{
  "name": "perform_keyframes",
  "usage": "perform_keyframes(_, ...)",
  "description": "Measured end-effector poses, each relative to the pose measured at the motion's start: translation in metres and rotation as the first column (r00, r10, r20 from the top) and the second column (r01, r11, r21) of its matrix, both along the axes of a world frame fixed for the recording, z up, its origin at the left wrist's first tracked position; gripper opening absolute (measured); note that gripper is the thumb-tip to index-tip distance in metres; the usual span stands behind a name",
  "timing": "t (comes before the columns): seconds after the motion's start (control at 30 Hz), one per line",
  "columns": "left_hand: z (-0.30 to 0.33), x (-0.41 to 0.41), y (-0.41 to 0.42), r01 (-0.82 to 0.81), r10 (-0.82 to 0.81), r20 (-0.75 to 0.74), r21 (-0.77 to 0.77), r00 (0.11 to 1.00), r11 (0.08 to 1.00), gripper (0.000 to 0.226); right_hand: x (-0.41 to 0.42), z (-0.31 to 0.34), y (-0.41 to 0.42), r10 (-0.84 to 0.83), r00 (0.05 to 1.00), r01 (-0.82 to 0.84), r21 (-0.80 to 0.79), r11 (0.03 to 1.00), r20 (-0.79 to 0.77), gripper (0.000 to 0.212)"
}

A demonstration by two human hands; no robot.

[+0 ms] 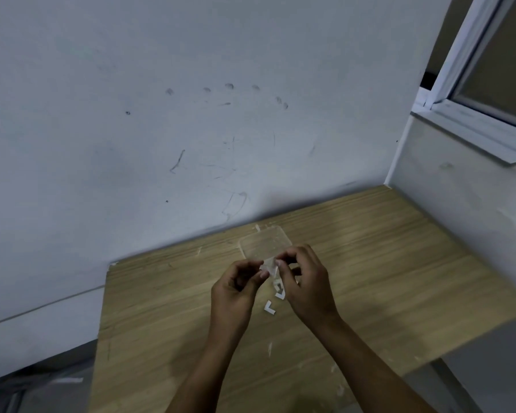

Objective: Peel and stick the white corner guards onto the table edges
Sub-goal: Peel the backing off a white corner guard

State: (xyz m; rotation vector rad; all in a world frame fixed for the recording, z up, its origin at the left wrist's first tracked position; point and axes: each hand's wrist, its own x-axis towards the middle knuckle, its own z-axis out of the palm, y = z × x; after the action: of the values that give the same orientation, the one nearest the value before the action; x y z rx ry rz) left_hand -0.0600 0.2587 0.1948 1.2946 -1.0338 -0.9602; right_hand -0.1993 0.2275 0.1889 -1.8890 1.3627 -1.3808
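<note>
Above the middle of the wooden table (385, 278), my left hand (236, 290) and my right hand (304, 281) meet. Both pinch a small clear strip (269, 267) between thumb and fingertips; I cannot tell whether it is a guard or its backing. One white L-shaped corner guard (269, 307) lies flat on the wood just below the hands. Another white corner guard (280, 290) lies beside the right palm, partly hidden by it.
A clear plastic container (265, 242) sits on the table just behind my hands. Scuffed white walls stand at the table's far edge and right side, with a window frame (459, 84) at upper right. The table's left edge (102, 317) drops to the floor.
</note>
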Motion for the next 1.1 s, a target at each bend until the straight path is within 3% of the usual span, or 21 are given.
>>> perform_keyframes(0.27, 0.010, -0.004, 0.002, -0.033, 0.029, -0.054, -0.063, 0.998, 0.997, 0.020, 0.006, 0.006, -0.003, 0.029, 0.992, -0.021, -0.068, 0.997, 0.120, 0.010)
perform_keyframes(0.47, 0.011, -0.008, -0.004, 0.021, -0.026, -0.077, -0.066, 0.997, 0.998, 0.018, 0.008, 0.017, -0.008, -0.012, 0.871, -0.107, 0.213, 0.971, 0.491, 0.016)
perform_keyframes(0.57, 0.013, -0.005, -0.008, 0.064, -0.065, -0.054, -0.021, 0.996, 0.998, 0.019, 0.004, 0.023, -0.012, -0.022, 0.855, -0.112, 0.227, 0.968, 0.518, 0.016)
perform_keyframes(0.67, 0.018, 0.001, -0.014, 0.055, -0.053, 0.076, -0.016, 0.996, 0.998, 0.019, 0.001, 0.030, -0.014, -0.006, 0.865, -0.112, 0.204, 0.973, 0.501, 0.016)
perform_keyframes(0.83, 0.031, 0.008, -0.026, 0.011, 0.054, 0.370, -0.173, 0.928, 0.985, 0.018, 0.005, 0.035, -0.017, 0.063, 0.867, -0.178, 0.191, 0.965, 0.493, 0.017)
perform_keyframes(1.1, 0.033, 0.016, -0.035, 0.026, 0.124, 0.527, -0.268, 0.841, 0.963, 0.012, 0.010, 0.040, -0.018, 0.116, 0.864, -0.254, 0.224, 0.941, 0.490, 0.016)
